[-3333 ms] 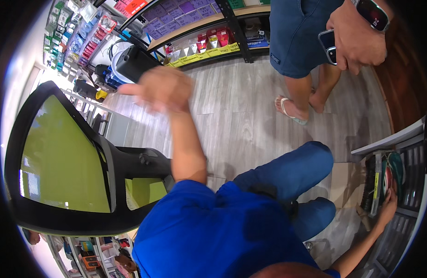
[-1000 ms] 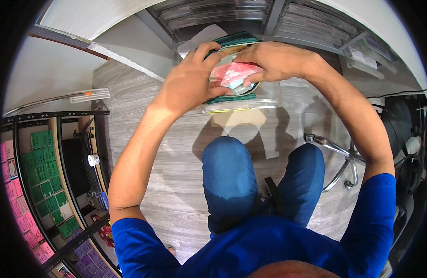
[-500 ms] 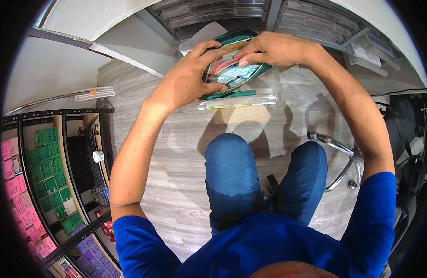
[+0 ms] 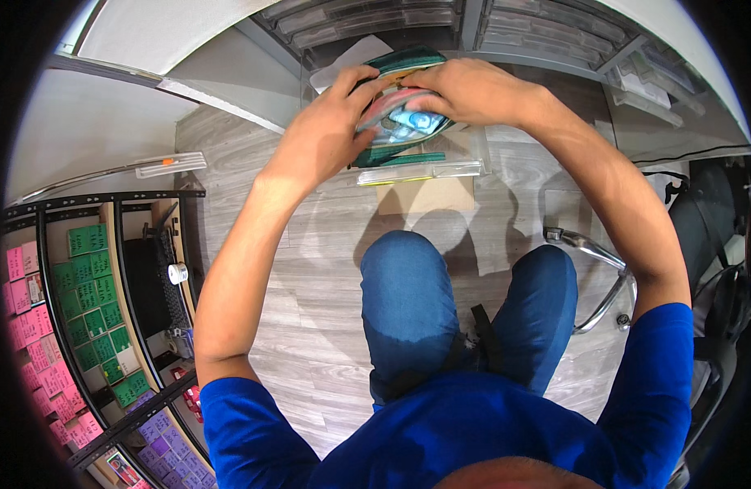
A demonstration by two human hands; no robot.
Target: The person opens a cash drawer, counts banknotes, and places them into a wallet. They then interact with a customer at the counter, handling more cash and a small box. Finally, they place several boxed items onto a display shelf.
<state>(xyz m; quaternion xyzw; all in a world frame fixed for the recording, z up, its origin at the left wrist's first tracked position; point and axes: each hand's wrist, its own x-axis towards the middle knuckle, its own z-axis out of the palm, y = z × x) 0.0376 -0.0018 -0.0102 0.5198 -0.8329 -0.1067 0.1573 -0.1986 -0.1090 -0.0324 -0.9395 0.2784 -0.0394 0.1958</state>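
Green pouch [image 4: 404, 59] gapes over or in a clear drawer [image 4: 424, 172]; the left hand [image 4: 321, 132] grasps its left side, probably keeping the mouth wide for the right hand [image 4: 483, 91], whose fingers dip toward blue papers [image 4: 422, 121], pinching or not, I cannot tell.

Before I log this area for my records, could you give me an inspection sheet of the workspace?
Surface: grey wood-look floor.
Job's things: open green pouch containing pinkish and bluish papers, over a clear drawer; whether they touch is unclear.
Clutter: tan cardboard-like piece; white sheet beyond the pouch.
Hands: left hand grips the pouch's left side; right hand has fingers at its opening, grip unclear.
Cables: thin black cable at right.
Surroundings: black-framed shelf with coloured boxes at left; chrome chair base at right.
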